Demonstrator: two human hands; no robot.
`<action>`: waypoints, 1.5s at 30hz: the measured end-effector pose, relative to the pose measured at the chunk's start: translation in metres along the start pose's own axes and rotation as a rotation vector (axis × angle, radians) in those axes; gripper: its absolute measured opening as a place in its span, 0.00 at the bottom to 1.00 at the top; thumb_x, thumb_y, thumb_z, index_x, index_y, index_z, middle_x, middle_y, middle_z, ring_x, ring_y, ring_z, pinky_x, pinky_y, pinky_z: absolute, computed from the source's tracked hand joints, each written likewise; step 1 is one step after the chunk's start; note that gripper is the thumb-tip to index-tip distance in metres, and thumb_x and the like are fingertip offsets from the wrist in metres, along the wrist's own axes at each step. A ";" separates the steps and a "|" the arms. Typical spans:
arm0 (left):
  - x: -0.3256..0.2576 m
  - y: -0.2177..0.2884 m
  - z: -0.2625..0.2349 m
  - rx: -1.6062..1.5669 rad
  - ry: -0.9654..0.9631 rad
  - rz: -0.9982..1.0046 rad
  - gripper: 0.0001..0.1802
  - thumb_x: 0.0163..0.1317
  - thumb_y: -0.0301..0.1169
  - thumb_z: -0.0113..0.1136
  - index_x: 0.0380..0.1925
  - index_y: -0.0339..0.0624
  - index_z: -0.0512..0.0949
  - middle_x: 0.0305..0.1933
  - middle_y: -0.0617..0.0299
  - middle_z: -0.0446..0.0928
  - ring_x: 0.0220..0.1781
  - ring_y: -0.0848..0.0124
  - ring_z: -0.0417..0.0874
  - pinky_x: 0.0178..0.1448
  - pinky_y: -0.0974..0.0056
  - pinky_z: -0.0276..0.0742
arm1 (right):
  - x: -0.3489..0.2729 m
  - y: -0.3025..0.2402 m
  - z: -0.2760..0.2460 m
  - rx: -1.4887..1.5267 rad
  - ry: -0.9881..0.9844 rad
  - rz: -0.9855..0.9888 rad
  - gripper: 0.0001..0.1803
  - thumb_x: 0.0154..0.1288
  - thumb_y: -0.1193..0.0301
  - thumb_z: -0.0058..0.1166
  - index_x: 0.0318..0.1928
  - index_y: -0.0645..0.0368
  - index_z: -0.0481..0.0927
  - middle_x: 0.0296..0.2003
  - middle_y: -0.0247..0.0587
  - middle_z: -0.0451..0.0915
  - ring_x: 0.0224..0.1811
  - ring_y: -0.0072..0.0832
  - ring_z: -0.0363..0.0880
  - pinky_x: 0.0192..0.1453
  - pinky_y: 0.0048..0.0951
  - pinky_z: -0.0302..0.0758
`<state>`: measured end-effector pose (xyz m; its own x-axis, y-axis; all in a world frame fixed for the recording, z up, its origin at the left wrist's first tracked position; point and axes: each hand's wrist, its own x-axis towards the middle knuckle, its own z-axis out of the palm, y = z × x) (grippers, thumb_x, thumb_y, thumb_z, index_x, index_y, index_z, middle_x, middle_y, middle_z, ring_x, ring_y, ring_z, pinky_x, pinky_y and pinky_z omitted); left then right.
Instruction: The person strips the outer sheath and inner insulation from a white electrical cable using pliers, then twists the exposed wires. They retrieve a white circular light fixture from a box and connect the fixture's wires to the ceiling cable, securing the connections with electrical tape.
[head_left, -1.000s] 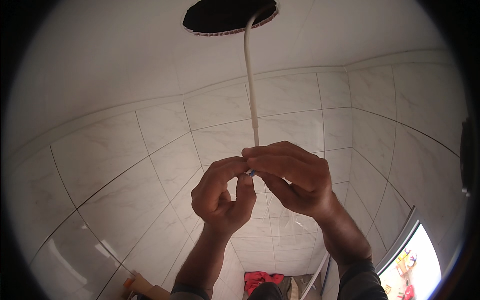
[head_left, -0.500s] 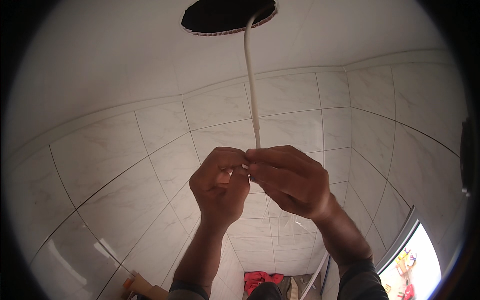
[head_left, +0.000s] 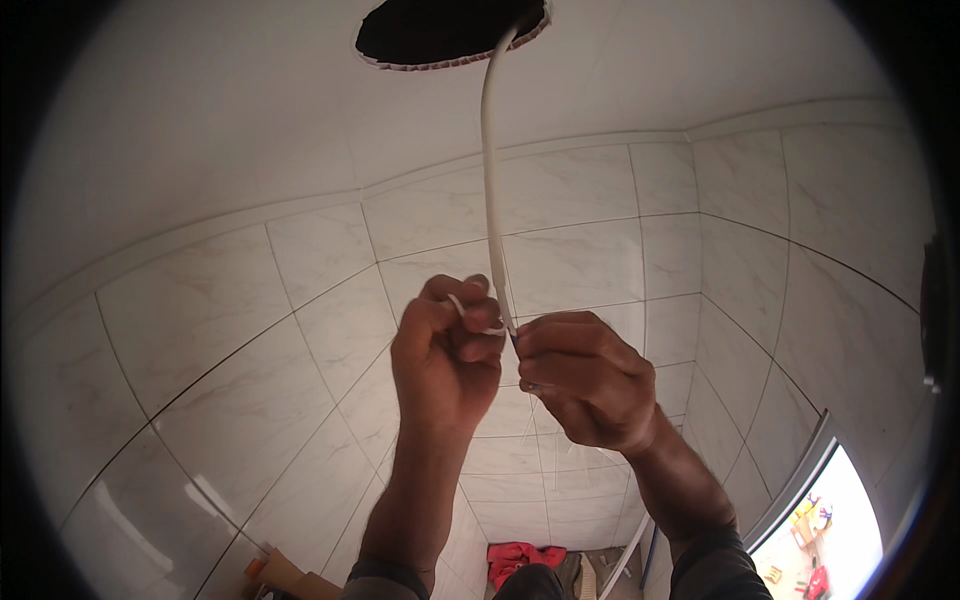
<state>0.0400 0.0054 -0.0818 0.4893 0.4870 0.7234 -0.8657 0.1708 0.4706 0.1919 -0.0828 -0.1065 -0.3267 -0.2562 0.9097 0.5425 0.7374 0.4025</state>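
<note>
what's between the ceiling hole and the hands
In the head view, only the white cable spans that stretch, hanging from the ceiling hole past bare ceiling and wall tiles to the left hand and right hand.

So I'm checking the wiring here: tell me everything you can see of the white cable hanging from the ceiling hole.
The white cable is thin, smooth and round, plastic-sheathed by its look. It comes out of the right edge of the dark round ceiling hole and hangs almost straight down, slightly bowed, before the tiled wall. Its lower end is pinched between the left hand and the right hand, where a thin white strand curls over the left fingers.
</note>
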 end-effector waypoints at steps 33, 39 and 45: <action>-0.018 -0.030 0.001 0.406 -0.195 -0.328 0.10 0.78 0.33 0.60 0.41 0.38 0.78 0.33 0.62 0.80 0.26 0.82 0.71 0.30 0.72 0.65 | -0.023 0.004 -0.036 0.211 0.071 0.216 0.11 0.62 0.81 0.70 0.45 0.60 0.89 0.44 0.41 0.89 0.48 0.37 0.88 0.51 0.35 0.85; -0.021 -0.033 0.000 0.517 -0.202 -0.300 0.04 0.75 0.25 0.60 0.38 0.38 0.77 0.32 0.62 0.79 0.25 0.83 0.70 0.26 0.73 0.62 | -0.022 -0.008 -0.037 0.445 0.358 0.645 0.07 0.74 0.79 0.61 0.49 0.66 0.82 0.41 0.44 0.87 0.45 0.31 0.86 0.52 0.31 0.82; -0.022 -0.018 0.004 0.727 -0.205 -0.306 0.03 0.73 0.23 0.61 0.37 0.38 0.78 0.29 0.64 0.77 0.23 0.83 0.69 0.25 0.74 0.62 | 0.002 0.018 -0.049 0.676 0.514 0.723 0.07 0.80 0.74 0.55 0.48 0.66 0.79 0.38 0.42 0.84 0.40 0.23 0.80 0.47 0.29 0.79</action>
<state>0.0453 -0.0117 -0.1044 0.7636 0.3307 0.5545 -0.4401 -0.3619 0.8218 0.2386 -0.1004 -0.0925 0.3396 0.2583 0.9044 -0.1082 0.9659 -0.2353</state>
